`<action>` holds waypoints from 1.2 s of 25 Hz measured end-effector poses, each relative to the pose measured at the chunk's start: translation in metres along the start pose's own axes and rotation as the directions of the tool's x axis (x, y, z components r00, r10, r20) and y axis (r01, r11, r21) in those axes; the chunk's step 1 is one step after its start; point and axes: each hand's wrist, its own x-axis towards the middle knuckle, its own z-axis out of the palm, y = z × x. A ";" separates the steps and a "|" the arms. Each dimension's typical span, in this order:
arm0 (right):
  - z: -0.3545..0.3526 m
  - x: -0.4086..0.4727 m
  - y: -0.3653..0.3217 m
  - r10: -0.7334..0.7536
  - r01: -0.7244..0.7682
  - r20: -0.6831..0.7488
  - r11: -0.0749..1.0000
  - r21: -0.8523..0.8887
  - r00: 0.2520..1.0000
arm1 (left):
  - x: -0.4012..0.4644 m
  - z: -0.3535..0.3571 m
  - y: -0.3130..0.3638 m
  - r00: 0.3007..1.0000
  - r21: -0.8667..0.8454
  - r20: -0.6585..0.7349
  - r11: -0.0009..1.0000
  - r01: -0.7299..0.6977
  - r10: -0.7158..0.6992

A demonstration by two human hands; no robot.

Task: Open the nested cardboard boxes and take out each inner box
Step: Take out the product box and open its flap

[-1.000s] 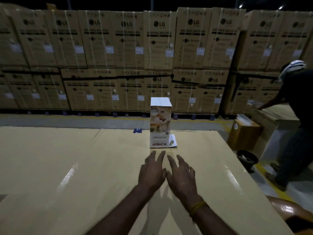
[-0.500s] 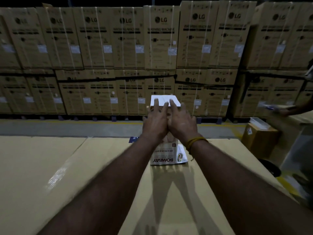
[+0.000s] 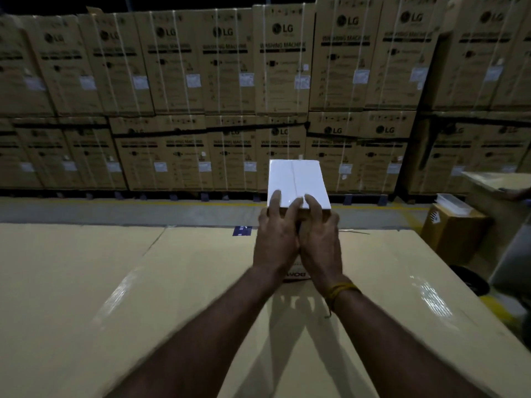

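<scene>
A tall white printed carton [image 3: 297,182] stands upright on a big flat cardboard surface [image 3: 115,282]. Its white top is closed, with a seam down the middle. My left hand [image 3: 275,239] and my right hand [image 3: 319,239] are side by side against its near face, fingertips curled over the near edge of the top. The hands cover most of the front; only some red lettering shows at the bottom. No inner box is visible.
A wall of stacked LG washing machine cartons [image 3: 230,67] fills the back. To the right, past the surface's edge, a brown box [image 3: 451,231] sits on the floor, beside a dark bucket [image 3: 471,280]. Another person's hand [image 3: 517,193] rests on a box at far right.
Both hands rose from the flat surface to the carton and now hook their fingers over its top edge. The view has moved closer to the carton.
</scene>
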 end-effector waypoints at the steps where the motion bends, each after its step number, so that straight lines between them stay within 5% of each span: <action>1: -0.012 -0.019 -0.008 0.015 -0.016 -0.014 1.000 -0.016 1.000 | -0.018 -0.014 0.008 1.000 0.002 0.000 1.000 0.006 -0.006; 13: -0.226 -0.372 -0.187 0.148 -0.127 0.115 0.976 -0.175 0.982 | -0.351 -0.280 0.141 0.961 -0.062 0.113 0.964 0.259 -0.251; 20: -0.310 -0.538 -0.275 0.211 -0.137 0.154 0.911 -0.388 0.965 | -0.508 -0.406 0.179 0.948 -0.046 0.199 0.964 0.262 -0.249; 26: -0.326 -0.559 -0.292 0.198 -0.141 0.109 0.910 -0.391 0.974 | -0.524 -0.427 0.175 0.971 -0.106 0.174 0.978 0.182 -0.162; 30: -0.299 -0.568 -0.269 0.202 -0.103 0.298 0.943 -0.316 0.933 | -0.547 -0.391 0.143 0.962 -0.085 0.215 0.978 0.190 -0.168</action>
